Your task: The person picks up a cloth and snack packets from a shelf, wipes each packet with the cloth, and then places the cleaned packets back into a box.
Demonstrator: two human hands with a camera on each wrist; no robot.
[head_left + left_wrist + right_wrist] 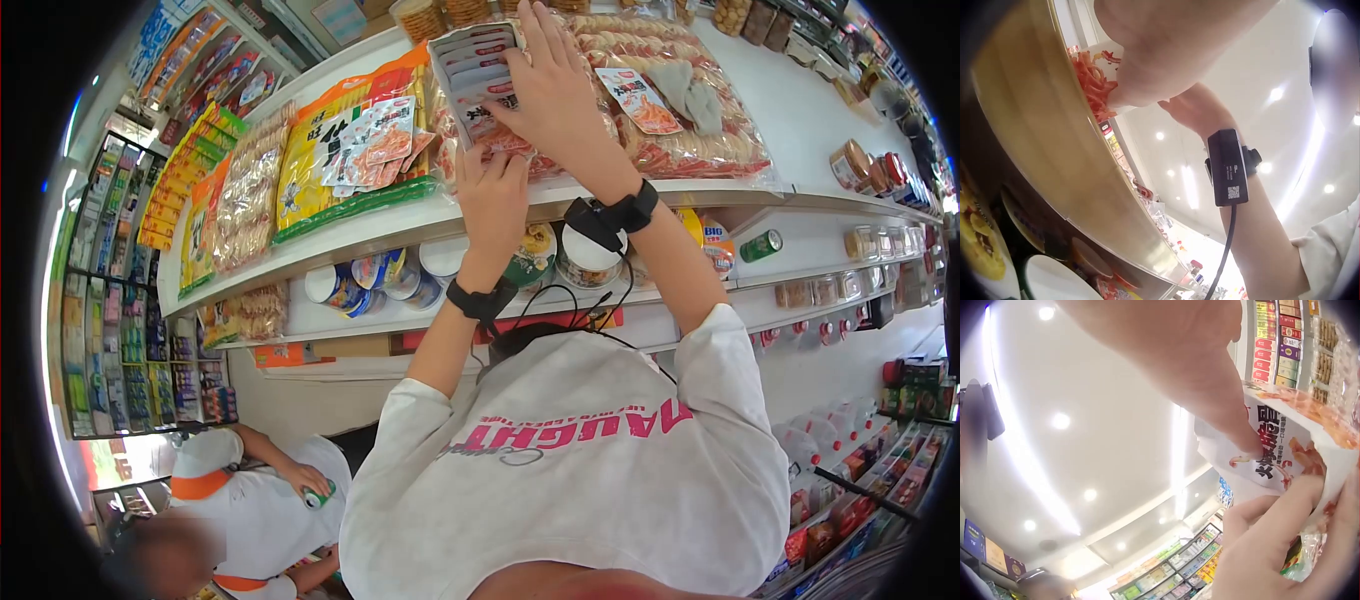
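An open box (444, 75) with white inner walls stands on the shelf top, small packets upright in rows inside. My left hand (492, 195) grips its near end with bent fingers. Stretched along the box's right side, my right hand (560, 105) has its thumb over the packets. In the right wrist view that thumb touches a white packet (1266, 440) with dark lettering, and left-hand fingers (1291, 503) lie at the box edge. Loose packets (385, 135) lie in a pile on a yellow bag (310, 165); another packet (638, 100) lies to the right beside a grey-white cloth-like item (690, 97).
Bagged snacks (258, 180) line the shelf top, and jars (850, 165) stand at the right. Tubs (590, 255) and a green can (761, 245) sit on the level below. Another person (260, 500) is at lower left, holding a can. Cables hang by the wrists.
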